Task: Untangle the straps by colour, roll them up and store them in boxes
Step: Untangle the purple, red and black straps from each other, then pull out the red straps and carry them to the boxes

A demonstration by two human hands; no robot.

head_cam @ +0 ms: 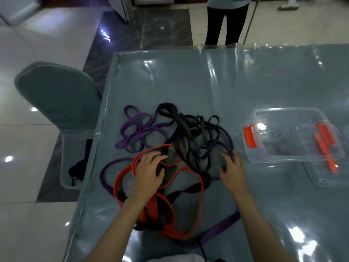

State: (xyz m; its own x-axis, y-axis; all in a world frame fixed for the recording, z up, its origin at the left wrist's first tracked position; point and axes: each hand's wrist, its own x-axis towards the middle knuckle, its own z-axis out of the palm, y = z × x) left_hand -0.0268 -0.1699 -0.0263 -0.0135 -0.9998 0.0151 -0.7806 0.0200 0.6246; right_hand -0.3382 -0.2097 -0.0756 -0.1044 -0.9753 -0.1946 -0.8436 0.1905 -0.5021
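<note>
A tangle of straps lies on the grey table (188, 82): purple straps (138, 132) at the far left and near edge, black straps (196, 137) in the middle, red straps (164, 210) closest to me. My left hand (150, 172) rests on the red and black straps with fingers spread. My right hand (231, 168) touches the black and purple straps at the tangle's right side, fingers loosely bent. A clear plastic box (287, 137) with orange latches stands to the right, nothing in it.
A second clear box or lid (324, 178) lies under and right of the first. A grey-covered chair (60, 110) stands left of the table. A person's legs (224, 21) are beyond the far edge. The tablecloth is covered in shiny plastic.
</note>
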